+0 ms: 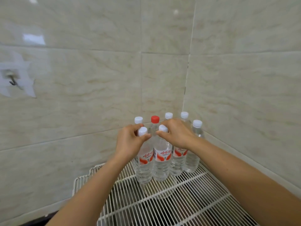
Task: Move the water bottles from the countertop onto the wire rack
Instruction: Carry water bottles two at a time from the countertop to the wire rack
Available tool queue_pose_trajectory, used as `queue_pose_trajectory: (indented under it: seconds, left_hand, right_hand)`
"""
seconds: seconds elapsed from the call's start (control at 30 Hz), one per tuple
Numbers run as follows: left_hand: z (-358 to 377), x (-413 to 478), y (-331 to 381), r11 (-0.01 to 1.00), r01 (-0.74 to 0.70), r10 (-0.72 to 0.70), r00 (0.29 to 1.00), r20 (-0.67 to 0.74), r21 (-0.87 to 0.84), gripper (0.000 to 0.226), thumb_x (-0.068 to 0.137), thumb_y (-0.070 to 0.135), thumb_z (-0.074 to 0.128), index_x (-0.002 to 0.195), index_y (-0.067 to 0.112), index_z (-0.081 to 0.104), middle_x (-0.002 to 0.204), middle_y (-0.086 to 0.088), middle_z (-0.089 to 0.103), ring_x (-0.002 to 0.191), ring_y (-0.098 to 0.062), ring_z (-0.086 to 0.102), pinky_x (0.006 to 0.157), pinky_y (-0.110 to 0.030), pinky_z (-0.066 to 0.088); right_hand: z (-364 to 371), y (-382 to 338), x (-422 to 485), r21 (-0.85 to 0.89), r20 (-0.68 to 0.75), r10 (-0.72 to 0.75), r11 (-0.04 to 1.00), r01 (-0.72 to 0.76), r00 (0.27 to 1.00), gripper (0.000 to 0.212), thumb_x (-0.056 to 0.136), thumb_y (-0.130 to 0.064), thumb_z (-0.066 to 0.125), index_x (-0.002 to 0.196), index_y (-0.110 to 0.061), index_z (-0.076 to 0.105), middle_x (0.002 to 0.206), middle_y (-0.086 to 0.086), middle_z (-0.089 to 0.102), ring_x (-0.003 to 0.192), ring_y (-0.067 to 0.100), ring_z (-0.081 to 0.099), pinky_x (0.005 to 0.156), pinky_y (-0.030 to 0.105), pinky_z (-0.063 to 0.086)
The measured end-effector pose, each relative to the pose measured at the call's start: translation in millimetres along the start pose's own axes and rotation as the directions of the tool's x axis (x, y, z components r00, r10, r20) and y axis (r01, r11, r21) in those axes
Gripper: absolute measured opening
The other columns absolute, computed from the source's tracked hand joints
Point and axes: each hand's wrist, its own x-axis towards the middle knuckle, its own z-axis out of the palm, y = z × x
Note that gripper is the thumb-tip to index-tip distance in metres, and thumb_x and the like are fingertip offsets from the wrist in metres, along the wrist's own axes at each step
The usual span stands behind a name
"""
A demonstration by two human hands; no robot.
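Several clear water bottles with red-and-white labels stand upright on the white wire rack (pixel 187 203) in the tiled corner. My left hand (pixel 130 142) grips the neck of the front left bottle (pixel 145 167), just under its white cap. My right hand (pixel 177 134) grips the neck of the front right bottle (pixel 162 163) beside it. Both bottles rest with their bases on the rack. Behind them stand a red-capped bottle (pixel 154 119) and other white-capped bottles (pixel 196 137), partly hidden by my hands.
Tiled walls (pixel 244 95) close in the rack at the back and right. A metal wall hook (pixel 12 80) on clear tape is at the far left. The rack's front part is bare wire, with dark shapes showing beneath it.
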Motion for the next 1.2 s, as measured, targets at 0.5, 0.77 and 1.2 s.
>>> queue_pose_trajectory:
  seconds: [0.5,0.77,1.2]
  left_hand:
    - [-0.4,8.1,4.2,0.987,0.121,-0.104,0.983,0.154,-0.104,0.04,0.069,0.018,0.082,0.107,0.019,0.069,0.084,0.01,0.07,0.081,-0.01,0.066,0.078,-0.026,0.054]
    - [1.3,1.8,2.8,0.972,0.148,-0.119,0.98,0.159,-0.183,0.026,0.075,0.014,0.077,0.098,0.024,0.071,0.09,0.002,0.074,0.088,-0.013,0.068,0.074,-0.023,0.053]
    - [8.4,-28.8,3.5,0.998,0.051,-0.052,0.998,0.025,0.033,0.049,0.083,0.028,0.069,0.129,0.031,0.053,0.128,0.008,0.06,0.119,-0.011,0.052,0.092,-0.029,0.04]
  right_hand:
    - [-13.0,6.5,10.2,-0.032,0.121,0.041,0.999,-0.037,0.992,0.04,0.085,-0.042,0.066,0.065,-0.018,0.041,0.068,-0.001,0.047,0.057,0.014,0.045,0.048,0.029,0.029]
    - [-7.5,4.0,5.9,0.03,0.102,0.052,0.998,-0.056,0.993,0.037,0.087,-0.039,0.065,0.067,-0.019,0.041,0.07,-0.001,0.049,0.063,0.016,0.049,0.05,0.028,0.032]
    - [-4.6,1.2,-21.1,0.171,-0.004,0.065,0.983,-0.064,0.998,0.034,0.088,-0.027,0.06,0.12,-0.017,0.058,0.113,0.007,0.065,0.102,0.027,0.062,0.085,0.044,0.053]
